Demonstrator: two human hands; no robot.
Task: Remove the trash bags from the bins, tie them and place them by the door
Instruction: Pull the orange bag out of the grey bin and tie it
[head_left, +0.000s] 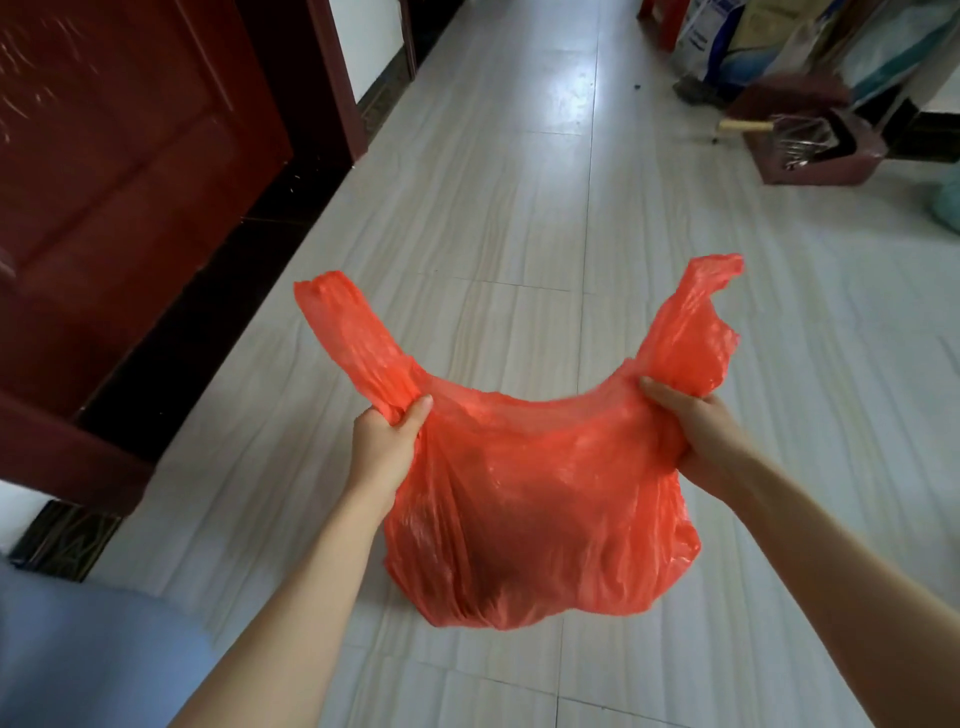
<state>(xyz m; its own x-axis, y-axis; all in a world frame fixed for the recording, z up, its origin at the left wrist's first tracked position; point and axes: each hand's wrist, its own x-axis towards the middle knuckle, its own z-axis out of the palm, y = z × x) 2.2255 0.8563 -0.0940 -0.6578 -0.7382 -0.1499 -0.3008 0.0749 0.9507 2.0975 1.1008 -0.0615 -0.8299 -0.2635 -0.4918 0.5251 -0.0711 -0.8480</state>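
Trash bag (540, 499): one in view, thin orange-red translucent plastic, vest type with two loop handles, crinkled, untied, mouth stretched wide between our hands. We see something dark bulging its lower part, contents not identifiable. It is held in front of us over the pale tiled floor (519, 208); we can't tell if its bottom touches the tiles. Two hands on it: left hand (387, 447) has fingers curled round the base of the left handle (353, 338), right hand (696, 441) pinches the rim at the base of the right handle (691, 332), thumb on top. Both handles stick up free above the grips. One dark red door (119, 182) stands at left, well apart from the bag. Far right by the wall: one maroon bin (810, 150) lying tilted with metal bits inside, plus several sacks (727, 41) behind it, count unclear. Blue fabric (78, 649) shows at lower left.
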